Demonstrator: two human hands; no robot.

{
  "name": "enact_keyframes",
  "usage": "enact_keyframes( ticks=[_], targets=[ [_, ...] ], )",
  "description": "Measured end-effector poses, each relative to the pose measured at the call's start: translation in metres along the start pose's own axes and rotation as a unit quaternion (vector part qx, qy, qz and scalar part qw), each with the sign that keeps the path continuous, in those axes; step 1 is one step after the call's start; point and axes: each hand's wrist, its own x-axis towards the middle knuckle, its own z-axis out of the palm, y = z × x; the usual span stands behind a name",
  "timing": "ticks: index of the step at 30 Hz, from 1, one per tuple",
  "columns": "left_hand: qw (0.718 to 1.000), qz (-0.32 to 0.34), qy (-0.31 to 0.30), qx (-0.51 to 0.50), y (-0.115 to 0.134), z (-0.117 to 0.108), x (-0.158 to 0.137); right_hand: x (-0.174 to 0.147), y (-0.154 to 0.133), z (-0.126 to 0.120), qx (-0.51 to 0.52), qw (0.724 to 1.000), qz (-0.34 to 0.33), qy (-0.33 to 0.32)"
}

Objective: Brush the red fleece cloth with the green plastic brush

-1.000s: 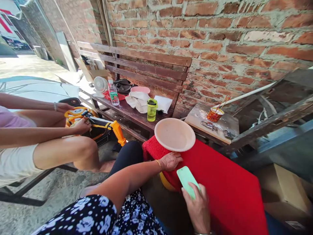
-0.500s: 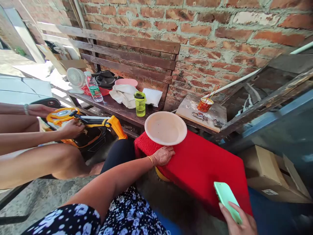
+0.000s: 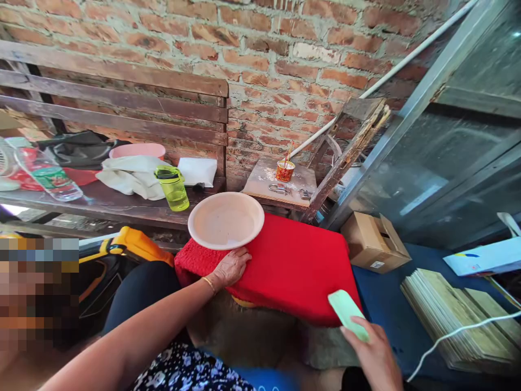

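My left hand (image 3: 232, 266), with a gold bracelet at the wrist, rests on the red cloth (image 3: 301, 266) over a low table, just in front of a pale pink basin (image 3: 226, 220). Its fingers are loosely bent, and their tips are partly hidden. The basin is wide and shallow, with hardly anything in it. Over the cloth's front right corner, my right hand (image 3: 374, 353) is closed around a mint-green phone (image 3: 345, 309).
A wooden bench (image 3: 114, 201) holds a yellow-green bottle (image 3: 173, 190), a tilted water bottle (image 3: 57, 176) and white cloth (image 3: 132, 176). An instant-noodle cup (image 3: 285, 170) stands on a board. At right are a cardboard box (image 3: 372, 244) and stacked sheets (image 3: 451, 315). Another person is at left, partly blurred out.
The view has swung right, bringing the stacked sheets into sight. The other person's hands no longer show. My left hand stays by the basin; my right hand still grips the phone.
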Motion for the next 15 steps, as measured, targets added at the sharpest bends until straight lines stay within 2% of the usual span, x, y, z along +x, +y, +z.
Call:
enact_keyframes(
  ticks=[3,5,7,8,12,15],
  targets=[
    [1.0,0.007,0.008,0.001,-0.001,0.001,0.0,0.003,0.036,-0.04,-0.017,0.99,0.119,0.075],
    [1.0,0.014,0.021,0.004,-0.001,0.001,0.0,0.002,0.037,-0.048,-0.05,0.98,0.148,0.126],
    [0.999,0.024,0.034,0.007,-0.002,0.002,0.0,-0.001,0.021,-0.039,-0.071,0.979,0.113,0.156],
    [0.999,0.028,0.039,0.009,-0.002,0.002,0.0,-0.003,0.009,-0.03,-0.068,0.983,0.072,0.155],
    [0.998,0.037,0.043,0.011,-0.003,0.002,-0.001,-0.012,-0.042,0.024,-0.009,0.993,-0.097,0.06],
    [0.999,0.034,0.033,0.008,-0.005,0.004,-0.001,-0.015,-0.054,0.043,-0.008,0.989,-0.144,-0.023]
  ],
)
